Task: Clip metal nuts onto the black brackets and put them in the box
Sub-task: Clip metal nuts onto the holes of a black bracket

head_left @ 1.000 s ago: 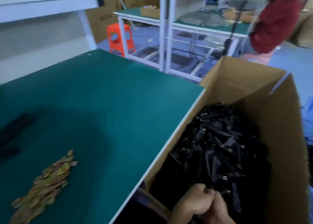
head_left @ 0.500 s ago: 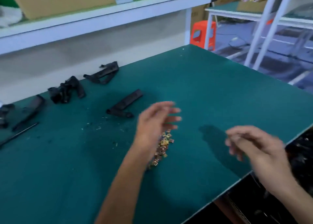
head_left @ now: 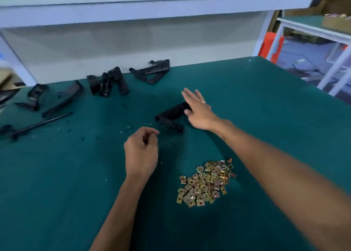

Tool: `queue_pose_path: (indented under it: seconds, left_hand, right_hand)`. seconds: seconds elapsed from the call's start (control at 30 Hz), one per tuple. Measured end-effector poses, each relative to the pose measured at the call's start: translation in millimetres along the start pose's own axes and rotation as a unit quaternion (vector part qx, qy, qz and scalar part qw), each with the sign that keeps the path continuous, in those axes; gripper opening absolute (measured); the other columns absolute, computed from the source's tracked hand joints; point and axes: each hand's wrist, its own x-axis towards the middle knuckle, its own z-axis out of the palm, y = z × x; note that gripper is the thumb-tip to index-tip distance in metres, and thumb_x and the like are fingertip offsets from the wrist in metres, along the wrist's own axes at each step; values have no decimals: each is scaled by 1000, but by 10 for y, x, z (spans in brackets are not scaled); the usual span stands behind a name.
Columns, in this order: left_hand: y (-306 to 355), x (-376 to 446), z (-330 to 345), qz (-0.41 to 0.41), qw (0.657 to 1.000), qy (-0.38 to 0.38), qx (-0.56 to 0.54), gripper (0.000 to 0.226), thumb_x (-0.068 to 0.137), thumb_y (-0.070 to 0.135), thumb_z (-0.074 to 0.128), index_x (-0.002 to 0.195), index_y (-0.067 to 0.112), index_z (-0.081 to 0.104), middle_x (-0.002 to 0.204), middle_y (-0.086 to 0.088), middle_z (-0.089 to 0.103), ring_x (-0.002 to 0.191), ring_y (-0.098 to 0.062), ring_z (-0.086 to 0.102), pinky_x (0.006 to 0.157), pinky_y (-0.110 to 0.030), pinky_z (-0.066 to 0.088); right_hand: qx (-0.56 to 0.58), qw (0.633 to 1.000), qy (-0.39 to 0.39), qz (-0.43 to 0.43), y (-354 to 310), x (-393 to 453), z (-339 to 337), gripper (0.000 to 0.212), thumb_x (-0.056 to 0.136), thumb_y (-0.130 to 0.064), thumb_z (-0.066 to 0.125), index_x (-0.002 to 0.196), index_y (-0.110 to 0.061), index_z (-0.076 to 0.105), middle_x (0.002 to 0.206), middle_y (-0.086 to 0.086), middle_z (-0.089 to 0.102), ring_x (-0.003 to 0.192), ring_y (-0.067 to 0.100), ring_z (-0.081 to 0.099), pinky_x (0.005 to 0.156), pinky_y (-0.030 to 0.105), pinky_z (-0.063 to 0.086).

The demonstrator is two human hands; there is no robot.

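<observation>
Now the right hand reaches out near the middle of the frame, with its fingers straight and spread apart. It is over the far end of a black bracket that lies flat on the green table. The fingers look like they just touch it, but nothing is gripped yet. My guess is that the hand is about to pick this bracket up, since it is the closest one.

The left hand hangs a little lower and to the left. Its fingers are loosely curled, and I cannot tell if something tiny is between them. It seems to be waiting to help.

The pile of metal nuts sits in the lower middle, between the two arms, near enough for either hand to grab one fast. More black brackets lie along the upper left, by the wall. They have no nuts on them that I can see. The box is not in the frame.

Half a second ago, both hands were up in the air with open fingers, and the left hand was over the nuts. Since then the right hand has gone forward to the bracket, and the left hand has slid off the pile.
</observation>
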Motion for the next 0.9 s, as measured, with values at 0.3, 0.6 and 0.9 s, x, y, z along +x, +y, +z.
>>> queue_pose_path:
  seconds: [0.3,0.6,0.9]
  left_hand:
    - [17,19,47,7,999,-18,35,14,98,23,52,92,30,62,55,13,58,41,-7,43,42,-23,34]
    - [16,-6,28,-9,999,24,19,31,101,40,54,82,18,64,68,10,63,63,-1,56,58,-16,41]
    - [91,-19,-65,13,981,52,-184,18,106,25,53,96,10,56,57,13,47,51,-8,38,48,-20,33]
  right_hand:
    - [-269,959,-15,-86,-253,187,25,26,98,-42,63,101,-16,60,101,0,53,95,28,59,79,39,37]
    - [429,890,-89,124,-727,-470,32,22,98,-10,67,80,-12,55,75,11,66,64,18,67,61,32,61]
    - [202,953,-176,-143,-706,-1063,58,18,99,-14,67,106,-26,78,98,-20,78,94,-3,71,85,11,49]
